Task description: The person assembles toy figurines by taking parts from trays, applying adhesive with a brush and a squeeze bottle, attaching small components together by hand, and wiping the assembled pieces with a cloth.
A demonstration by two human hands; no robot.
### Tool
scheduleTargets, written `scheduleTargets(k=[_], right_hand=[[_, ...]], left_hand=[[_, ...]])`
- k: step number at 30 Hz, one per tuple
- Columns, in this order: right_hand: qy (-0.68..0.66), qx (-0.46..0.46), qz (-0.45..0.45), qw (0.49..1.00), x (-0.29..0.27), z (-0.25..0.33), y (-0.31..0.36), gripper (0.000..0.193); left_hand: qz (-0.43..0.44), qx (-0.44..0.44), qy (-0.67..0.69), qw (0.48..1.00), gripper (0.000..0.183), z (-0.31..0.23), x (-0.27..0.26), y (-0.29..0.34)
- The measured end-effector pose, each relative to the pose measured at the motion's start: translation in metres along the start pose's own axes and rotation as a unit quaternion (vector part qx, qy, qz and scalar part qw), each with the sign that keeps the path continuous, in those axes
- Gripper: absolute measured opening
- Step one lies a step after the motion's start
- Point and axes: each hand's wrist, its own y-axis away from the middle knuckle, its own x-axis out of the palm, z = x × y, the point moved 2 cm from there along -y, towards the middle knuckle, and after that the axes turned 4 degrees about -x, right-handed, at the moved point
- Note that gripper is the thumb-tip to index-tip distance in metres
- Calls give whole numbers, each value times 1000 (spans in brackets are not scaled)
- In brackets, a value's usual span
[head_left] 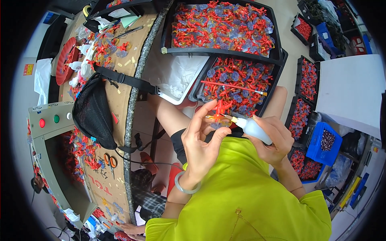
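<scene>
My left hand [199, 142] pinches a small red plastic figurine [222, 107] with a see-through yellowish and bluish base [220, 122] between thumb and fingers. A white squeeze bottle [257, 131] with a narrow nozzle is gripped in my right hand [277, 138]. Its tip points left at the figurine, very close to it; whether they touch I cannot tell. Just beyond my hands, a black tray [277, 76] holds many similar figurines, with a red-handled paintbrush [233, 85] lying across them.
Another figurine-filled black tray [223, 51] sits farther off. Left of it is a white-lined bin [179, 76]. The cardboard-topped bench [120, 92] carries a black mesh bag [96, 110], orange-handled scissors [110, 161] and a machine with buttons [50, 118]. Another person's hand [132, 229] rests lower left.
</scene>
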Motion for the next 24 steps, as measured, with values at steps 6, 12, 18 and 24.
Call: scheduleTargets(k=[6,12,18,24], right_hand=[[0,3,0,1000,0,-4,-2,44],[-5,3,-3,1000,0,-3,1,44],[-1,12,5,1000,-1,-2,-1,44],[21,30,37,999,-6,6,-7,44]], left_hand=[[0,-6,-4,1000,56,2,2,-4],[3,-10,7,1000,56,1,2,-2],[4,-3,4,1000,54,5,1,-1],[9,-9,-15,1000,53,10,0,-3]])
